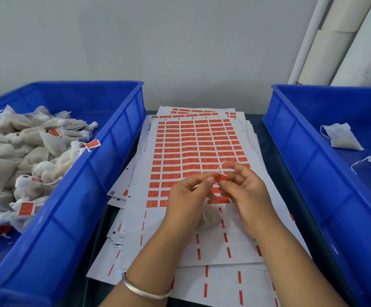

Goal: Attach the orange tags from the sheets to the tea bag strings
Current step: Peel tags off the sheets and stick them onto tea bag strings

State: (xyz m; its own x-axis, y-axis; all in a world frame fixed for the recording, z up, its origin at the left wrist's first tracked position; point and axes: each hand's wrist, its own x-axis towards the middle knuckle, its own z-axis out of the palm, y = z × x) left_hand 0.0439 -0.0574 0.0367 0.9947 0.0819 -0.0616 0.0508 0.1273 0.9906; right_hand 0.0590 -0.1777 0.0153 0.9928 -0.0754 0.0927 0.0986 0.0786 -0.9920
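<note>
A stack of white sheets (189, 147) printed with rows of orange tags lies in the middle of the table. Above its near half, my left hand (186, 200) and my right hand (244, 191) meet. Between their fingertips they pinch one orange tag (222, 177) together with a thin white string (219, 168). A white tea bag (210, 214) hangs below, between the two palms, partly hidden by them. The lower part of the top sheet shows only orange dashes where tags are gone.
A blue bin (105, 165) on the left holds a heap of tea bags (20, 151), some with orange tags. A second blue bin (295, 138) on the right holds a few untagged tea bags (340, 136). White pipes (335, 41) lean against the wall at back right.
</note>
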